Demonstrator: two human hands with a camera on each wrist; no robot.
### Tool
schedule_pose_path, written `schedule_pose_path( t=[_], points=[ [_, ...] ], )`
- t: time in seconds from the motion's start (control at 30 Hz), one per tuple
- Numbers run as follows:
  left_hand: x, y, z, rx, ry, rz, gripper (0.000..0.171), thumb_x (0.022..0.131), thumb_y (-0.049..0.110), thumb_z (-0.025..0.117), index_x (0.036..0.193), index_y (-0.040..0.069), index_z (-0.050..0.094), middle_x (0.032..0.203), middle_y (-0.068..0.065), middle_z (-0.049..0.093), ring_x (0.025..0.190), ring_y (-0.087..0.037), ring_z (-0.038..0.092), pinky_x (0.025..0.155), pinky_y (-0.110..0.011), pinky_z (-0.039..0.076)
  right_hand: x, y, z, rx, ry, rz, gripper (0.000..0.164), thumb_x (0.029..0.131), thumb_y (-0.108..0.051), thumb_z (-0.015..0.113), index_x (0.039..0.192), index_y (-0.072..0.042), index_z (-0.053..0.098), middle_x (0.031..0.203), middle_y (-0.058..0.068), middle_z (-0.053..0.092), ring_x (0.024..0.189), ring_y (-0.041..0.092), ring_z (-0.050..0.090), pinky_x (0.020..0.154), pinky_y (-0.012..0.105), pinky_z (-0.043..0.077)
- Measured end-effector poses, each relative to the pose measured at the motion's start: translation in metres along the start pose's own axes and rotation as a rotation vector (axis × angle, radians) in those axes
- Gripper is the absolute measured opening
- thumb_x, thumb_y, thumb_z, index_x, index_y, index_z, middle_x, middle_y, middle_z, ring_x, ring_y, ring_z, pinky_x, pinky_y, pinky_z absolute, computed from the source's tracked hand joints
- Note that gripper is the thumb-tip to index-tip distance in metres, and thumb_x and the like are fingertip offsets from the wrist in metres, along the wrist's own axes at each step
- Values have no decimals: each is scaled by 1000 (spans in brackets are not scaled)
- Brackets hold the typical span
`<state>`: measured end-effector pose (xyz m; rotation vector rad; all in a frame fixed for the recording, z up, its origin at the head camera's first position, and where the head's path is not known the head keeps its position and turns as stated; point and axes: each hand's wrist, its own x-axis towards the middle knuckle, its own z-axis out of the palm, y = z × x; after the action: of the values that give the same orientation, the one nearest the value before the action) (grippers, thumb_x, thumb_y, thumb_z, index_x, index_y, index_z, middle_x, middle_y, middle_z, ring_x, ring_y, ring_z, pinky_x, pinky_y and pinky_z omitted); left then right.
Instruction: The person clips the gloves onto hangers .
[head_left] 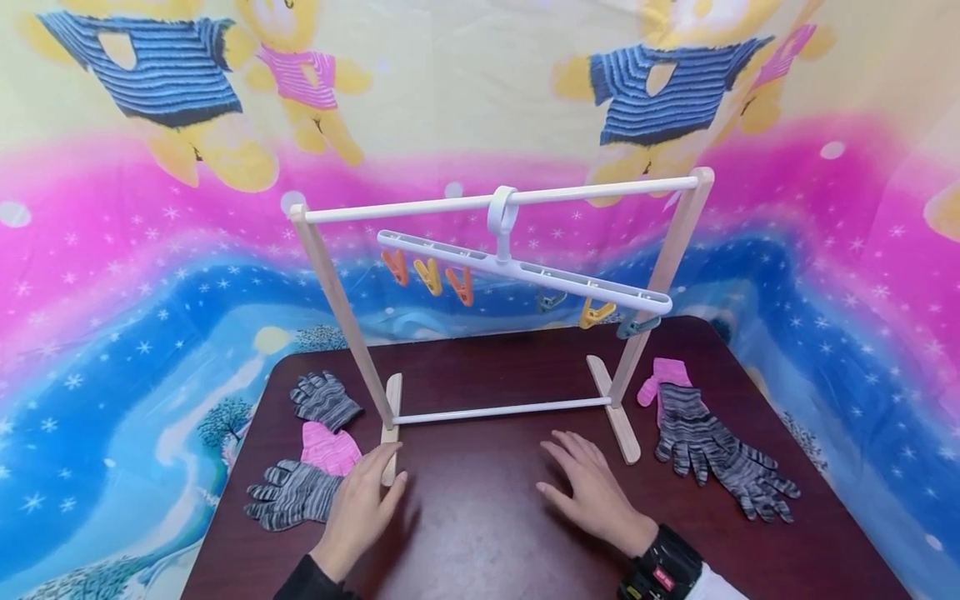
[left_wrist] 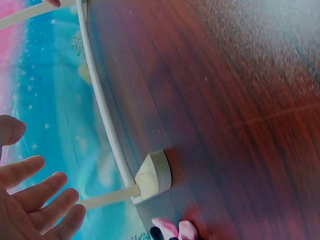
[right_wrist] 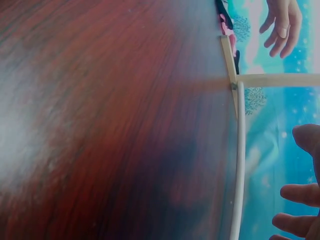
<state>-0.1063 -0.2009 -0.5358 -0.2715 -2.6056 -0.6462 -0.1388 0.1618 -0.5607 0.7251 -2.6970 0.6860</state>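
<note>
My left hand (head_left: 362,508) has its fingers loosely extended and holds nothing, in front of the stand's left foot. Beside it lie a striped grey glove (head_left: 294,495), a pink glove (head_left: 330,448) and another striped glove (head_left: 325,400). Fingers spread, my right hand (head_left: 592,492) is also free, near the stand's right foot (head_left: 624,429). Between and beyond the hands stands a wooden rack (head_left: 339,304) with white rods. From its top rod (head_left: 420,206) hangs a white hanger (head_left: 517,268), tilted down to the right. No glove hangs from its clips.
Orange and yellow clothespins (head_left: 429,277) line the hanger's left half; a yellow clothespin (head_left: 597,313) and two grey-green ones are on the right. Right of the rack lie a pink glove (head_left: 670,372) and two overlapping striped gloves (head_left: 693,433). A patterned cloth (head_left: 450,83) backs the dark table (head_left: 480,517).
</note>
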Motion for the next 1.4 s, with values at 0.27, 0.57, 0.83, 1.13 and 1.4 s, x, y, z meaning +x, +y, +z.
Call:
schedule_pose_path(
  t=[0.27, 0.57, 0.83, 1.13, 1.4],
  points=[
    [-7, -5, -3, -7, 36, -22, 44, 85, 14, 79, 127, 4, 67, 125, -16, 70, 116, -34, 67, 95, -51, 53, -2, -8, 10, 22, -28, -2, 59, 86, -40, 77, 136, -10, 62, 143, 20, 57, 133, 43, 52, 109, 64, 39],
    [-15, -12, -9, -3, 11, -106, 43, 88, 14, 76, 129, 4, 66, 126, -18, 69, 112, -34, 68, 91, -53, 54, -3, -21, 22, 30, -101, -4, 59, 89, -41, 74, 138, -12, 60, 145, 17, 55, 137, 38, 50, 110, 64, 38],
    [-18, -23, -18, 14, 32, -138, 40, 88, 13, 75, 127, 3, 66, 123, -20, 70, 111, -38, 68, 90, -56, 53, 0, -30, 25, 33, -149, -1, 57, 90, -41, 73, 138, -14, 60, 148, 15, 53, 139, 38, 47, 110, 63, 39],
    [-18, -37, -28, 32, -35, -238, 42, 93, 19, 71, 131, 3, 64, 131, -23, 66, 120, -43, 63, 97, -61, 49, 7, -40, 27, 34, -198, -36, 54, 92, -42, 71, 137, -13, 61, 147, 14, 54, 139, 38, 48, 112, 60, 39],
    [-21, -51, -39, 32, 3, -269, 39, 93, 16, 69, 130, 4, 64, 126, -23, 68, 116, -45, 63, 92, -62, 50, 13, -47, 31, 38, -224, -99, 55, 92, -41, 70, 136, -9, 61, 146, 14, 55, 139, 38, 49, 112, 58, 40]
  ],
)
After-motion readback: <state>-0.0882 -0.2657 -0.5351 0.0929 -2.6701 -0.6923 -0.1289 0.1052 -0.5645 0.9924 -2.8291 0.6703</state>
